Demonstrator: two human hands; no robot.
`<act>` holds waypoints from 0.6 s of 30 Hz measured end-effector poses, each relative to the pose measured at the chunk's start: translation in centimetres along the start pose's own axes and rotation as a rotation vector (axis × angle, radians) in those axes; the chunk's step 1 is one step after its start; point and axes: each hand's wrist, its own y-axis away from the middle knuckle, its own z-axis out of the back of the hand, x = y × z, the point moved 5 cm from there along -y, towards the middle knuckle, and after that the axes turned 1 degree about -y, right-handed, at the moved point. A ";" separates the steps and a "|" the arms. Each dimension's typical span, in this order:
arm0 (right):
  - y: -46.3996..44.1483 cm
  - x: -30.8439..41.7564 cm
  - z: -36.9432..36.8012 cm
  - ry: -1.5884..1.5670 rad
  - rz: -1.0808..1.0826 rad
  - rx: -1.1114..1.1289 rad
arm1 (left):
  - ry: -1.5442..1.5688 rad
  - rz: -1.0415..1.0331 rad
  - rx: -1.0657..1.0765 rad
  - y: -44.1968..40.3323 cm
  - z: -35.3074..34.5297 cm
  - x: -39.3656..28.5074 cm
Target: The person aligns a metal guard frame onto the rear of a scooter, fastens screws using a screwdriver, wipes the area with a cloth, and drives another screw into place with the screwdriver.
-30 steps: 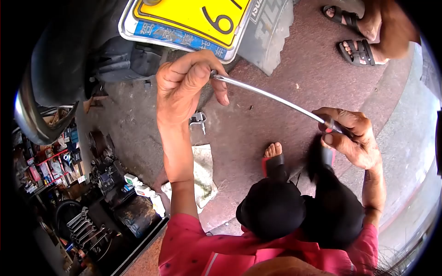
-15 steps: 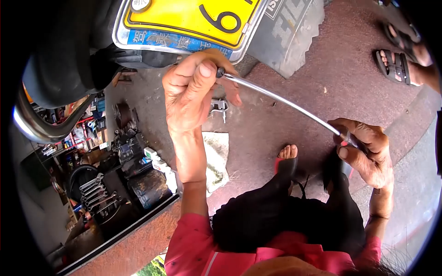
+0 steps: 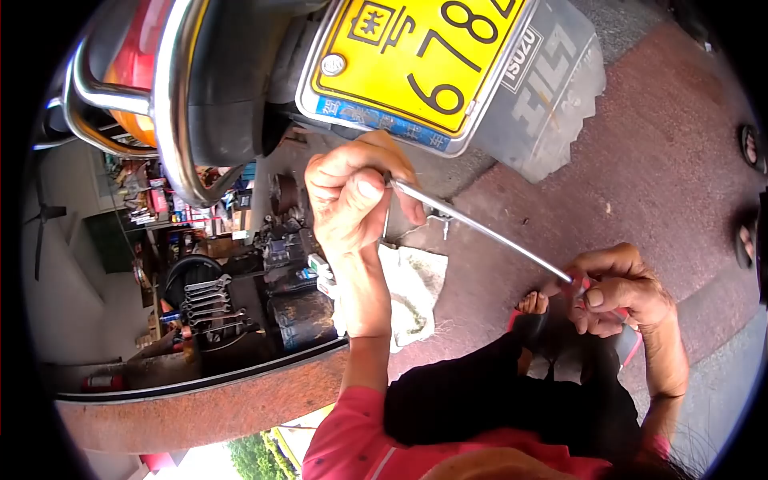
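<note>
My right hand (image 3: 620,292) is closed round the red handle of a screwdriver (image 3: 488,230). The long metal shaft slopes up to my left hand (image 3: 352,192). There my left thumb and fingers pinch a small dark piece (image 3: 389,179) at the shaft's tip; whether it is a screw head I cannot tell. Just above that hand is a yellow licence plate (image 3: 432,60) in a metal frame with a blue strip along its lower edge. A grey mud flap (image 3: 552,112) hangs beside the plate. My left fingers partly hide the plate's lower side.
A chrome rail (image 3: 172,104) curves at the upper left. Several wrenches (image 3: 210,300) lie in a row among parts at left. A whitish cloth (image 3: 420,288) and a small metal piece (image 3: 442,216) lie on the reddish floor (image 3: 632,160). Another person's sandalled foot (image 3: 750,146) shows at right.
The view has shifted, showing more of the plate and chrome rail. My right fingers have changed their hold on the handle, and its red shows more. The left pinch stays at the tip.
</note>
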 end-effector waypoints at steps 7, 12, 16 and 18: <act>-1.3 1.4 0.0 -0.005 0.150 0.009 | 0.178 0.072 -0.347 -1.6 -1.2 0.9; -0.7 2.2 0.3 0.105 0.275 -0.024 | 0.279 0.057 -0.268 -2.9 -3.0 1.1; 0.4 2.7 0.7 0.179 0.348 -0.069 | 0.394 0.066 -0.296 -3.3 -3.8 1.4; 1.0 3.0 0.9 0.209 0.382 -0.123 | 0.336 0.072 -0.351 -3.3 -3.6 1.5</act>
